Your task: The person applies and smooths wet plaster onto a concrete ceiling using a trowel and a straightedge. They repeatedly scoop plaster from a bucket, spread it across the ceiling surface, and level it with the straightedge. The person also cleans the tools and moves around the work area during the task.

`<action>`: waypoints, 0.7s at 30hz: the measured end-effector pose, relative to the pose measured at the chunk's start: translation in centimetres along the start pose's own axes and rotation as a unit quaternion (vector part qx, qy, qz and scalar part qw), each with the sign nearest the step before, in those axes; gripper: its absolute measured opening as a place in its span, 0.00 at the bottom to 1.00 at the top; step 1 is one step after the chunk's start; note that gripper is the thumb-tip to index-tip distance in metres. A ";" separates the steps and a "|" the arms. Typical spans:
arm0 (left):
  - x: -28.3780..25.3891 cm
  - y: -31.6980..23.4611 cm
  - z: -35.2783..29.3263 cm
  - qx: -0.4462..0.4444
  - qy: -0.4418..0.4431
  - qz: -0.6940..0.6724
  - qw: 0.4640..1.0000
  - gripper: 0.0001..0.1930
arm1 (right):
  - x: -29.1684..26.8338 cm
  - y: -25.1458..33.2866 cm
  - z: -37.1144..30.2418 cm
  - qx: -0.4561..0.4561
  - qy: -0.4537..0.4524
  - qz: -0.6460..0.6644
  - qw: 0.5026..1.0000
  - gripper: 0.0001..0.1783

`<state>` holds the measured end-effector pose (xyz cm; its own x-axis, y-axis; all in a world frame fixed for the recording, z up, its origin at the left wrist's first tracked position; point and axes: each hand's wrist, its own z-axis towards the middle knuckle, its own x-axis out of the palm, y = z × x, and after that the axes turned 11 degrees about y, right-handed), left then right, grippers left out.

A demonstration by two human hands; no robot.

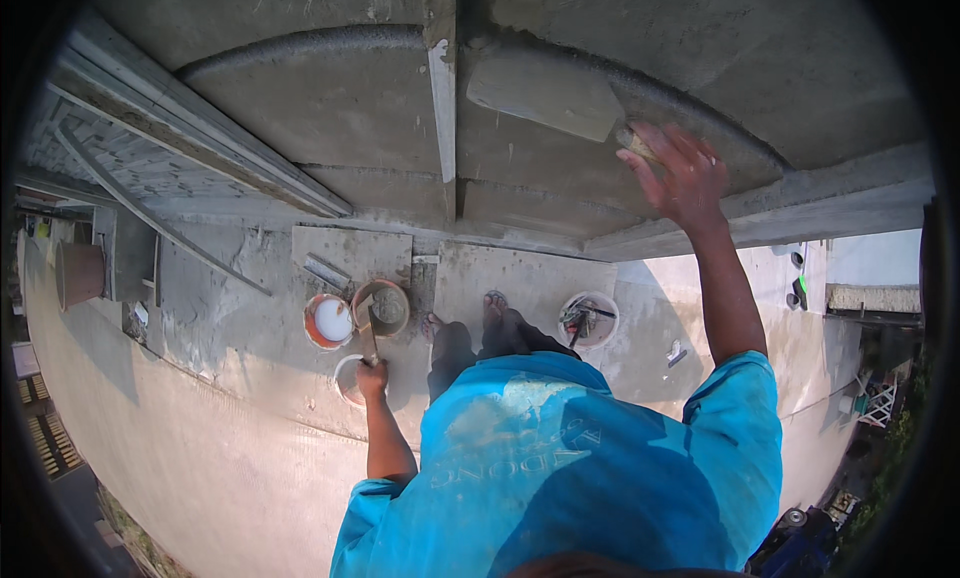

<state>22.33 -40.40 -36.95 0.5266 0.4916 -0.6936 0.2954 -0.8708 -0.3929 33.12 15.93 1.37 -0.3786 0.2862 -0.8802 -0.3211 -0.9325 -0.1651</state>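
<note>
My right hand point(682, 173) is wrapped around the handle of a plastering trowel point(545, 93). The trowel's long flat blade lies against the grey plastered wall point(320, 103), just below a dark curved groove. Down at my left side, my left hand point(372, 378) grips a second trowel point(366, 318), whose blade points toward the wall over the rim of a bucket of grey mortar point(405, 323). Close by stands an orange-red bucket point(311, 333) with white contents. Another pale bucket point(340, 390) is partly hidden behind my left hand and forearm.
A white bucket point(614, 328) with tools in it stands right of my feet. A narrow upright strip point(443, 108) divides the wall. At left, a long thin curved strip point(150, 213) leans down to the floor. A small block-like item point(676, 354) lies on the floor at right.
</note>
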 end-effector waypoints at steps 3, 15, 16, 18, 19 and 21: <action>-0.5 0.5 0.7 -0.012 0.031 -0.009 0.999 0.29 | 0.1 0.1 -0.2 0.016 0.006 0.002 1.000 0.22; -2.6 1.7 3.2 -0.034 0.022 -0.021 0.999 0.28 | -0.3 0.9 0.6 0.026 0.014 0.045 0.999 0.21; -2.6 1.7 3.4 -0.033 0.026 -0.022 0.999 0.28 | -0.2 1.0 0.5 0.029 0.018 0.050 0.998 0.21; -2.6 1.9 3.8 -0.025 0.041 -0.033 0.998 0.29 | 0.1 1.5 0.6 0.047 0.031 0.039 0.998 0.21; -2.6 2.0 4.1 -0.019 0.047 -0.038 0.998 0.29 | 0.4 1.7 0.8 0.056 0.035 0.033 0.997 0.21; -2.5 2.3 4.7 -0.027 0.053 -0.046 0.997 0.30 | 1.0 2.4 1.0 0.076 0.033 0.044 0.996 0.21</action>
<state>17.93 -43.62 -38.96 0.5755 0.5688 -0.5876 0.3868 -0.8224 -0.4172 31.08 14.25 0.51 -0.3550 0.1859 -0.9162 -0.4192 -0.9076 -0.0217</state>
